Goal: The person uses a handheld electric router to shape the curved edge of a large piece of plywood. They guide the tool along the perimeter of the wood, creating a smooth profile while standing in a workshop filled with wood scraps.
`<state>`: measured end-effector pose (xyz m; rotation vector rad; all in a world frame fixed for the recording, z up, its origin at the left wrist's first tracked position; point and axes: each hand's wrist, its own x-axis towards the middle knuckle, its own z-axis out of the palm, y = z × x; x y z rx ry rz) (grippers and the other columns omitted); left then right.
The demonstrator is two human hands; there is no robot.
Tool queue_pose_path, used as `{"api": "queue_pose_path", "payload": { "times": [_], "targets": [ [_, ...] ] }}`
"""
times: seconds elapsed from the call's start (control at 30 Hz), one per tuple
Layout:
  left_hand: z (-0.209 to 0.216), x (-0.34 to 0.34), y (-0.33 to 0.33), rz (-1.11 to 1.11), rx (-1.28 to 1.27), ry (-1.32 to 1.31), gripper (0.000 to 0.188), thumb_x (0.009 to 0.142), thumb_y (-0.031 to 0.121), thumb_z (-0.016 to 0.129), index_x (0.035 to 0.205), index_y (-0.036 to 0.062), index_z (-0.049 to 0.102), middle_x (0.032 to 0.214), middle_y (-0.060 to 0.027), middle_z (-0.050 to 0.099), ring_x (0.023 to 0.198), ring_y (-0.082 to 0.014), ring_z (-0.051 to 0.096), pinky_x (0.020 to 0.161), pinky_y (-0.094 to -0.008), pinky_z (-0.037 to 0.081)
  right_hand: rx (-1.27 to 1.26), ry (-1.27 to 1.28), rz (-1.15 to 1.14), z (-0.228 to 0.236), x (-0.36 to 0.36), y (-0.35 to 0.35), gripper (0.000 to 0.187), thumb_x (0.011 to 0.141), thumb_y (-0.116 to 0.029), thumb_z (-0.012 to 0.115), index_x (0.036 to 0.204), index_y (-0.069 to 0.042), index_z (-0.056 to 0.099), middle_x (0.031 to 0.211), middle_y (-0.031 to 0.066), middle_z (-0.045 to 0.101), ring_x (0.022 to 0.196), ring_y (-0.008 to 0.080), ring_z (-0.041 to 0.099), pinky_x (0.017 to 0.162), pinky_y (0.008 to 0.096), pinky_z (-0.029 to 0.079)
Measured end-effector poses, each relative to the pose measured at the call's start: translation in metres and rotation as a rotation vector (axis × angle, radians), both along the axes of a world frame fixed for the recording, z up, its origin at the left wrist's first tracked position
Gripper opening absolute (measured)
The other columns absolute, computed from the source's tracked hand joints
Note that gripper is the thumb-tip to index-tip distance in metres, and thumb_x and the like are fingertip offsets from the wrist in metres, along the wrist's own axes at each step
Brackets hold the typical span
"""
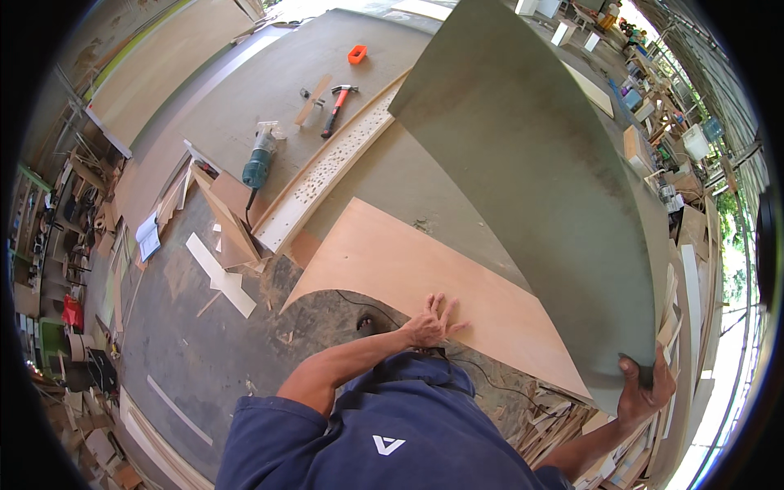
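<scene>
My left hand [430,321] lies with spread fingers on a pale wooden sheet [392,257], close to its near edge. That sheet has a curved near-left edge and rests on the worktable in front of me. Toward the right, my right hand [643,390] grips the near corner of a large thin grey-green sheet [539,171], thumb on its face. The grey-green sheet looks raised at a slant and overlaps the right part of the wooden one. Its far end reaches across the table; what lies beneath it is hidden.
On the grey worktable [318,41] lie a green corded power tool [259,157], a hammer [339,110], an orange box-shaped item [357,54] and a long strip with wood chips [327,171]. Offcuts [220,273] lie at left, scrap wood [555,433] near right. A cord [490,376] trails by me.
</scene>
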<state>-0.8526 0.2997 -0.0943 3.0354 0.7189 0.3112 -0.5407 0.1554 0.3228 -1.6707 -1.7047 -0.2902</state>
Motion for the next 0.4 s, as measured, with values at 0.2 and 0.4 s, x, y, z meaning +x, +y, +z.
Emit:
{"api": "queue_pose_path", "payload": {
  "times": [0.2, 0.4],
  "targets": [
    [0.025, -0.003, 0.003, 0.006, -0.011, 0.025, 0.059, 0.110, 0.030, 0.038, 0.169, 0.0299, 0.036, 0.153, -0.0432, 0.047, 0.123, -0.0701, 0.057, 0.102, -0.0775, 0.046, -0.010, 0.026, 0.067, 0.004, -0.005, 0.012, 0.057, 0.081, -0.008, 0.091, 0.133, 0.003, 0.070, 0.092, 0.0190, 0.077, 0.076, 0.0260, 0.075, 0.069, 0.0339, 0.056],
    [0.013, -0.021, 0.002, 0.108, -0.005, -0.061, 0.063, 0.107, 0.027, 0.045, 0.169, 0.0319, 0.035, 0.152, -0.0403, 0.049, 0.118, -0.0644, 0.064, 0.101, -0.0773, 0.048, 0.016, 0.091, 0.065, -0.003, -0.008, 0.021, 0.056, 0.084, -0.005, 0.089, 0.136, 0.001, 0.069, 0.093, 0.0179, 0.078, 0.079, 0.0284, 0.077, 0.070, 0.0358, 0.058]
  ]
}}
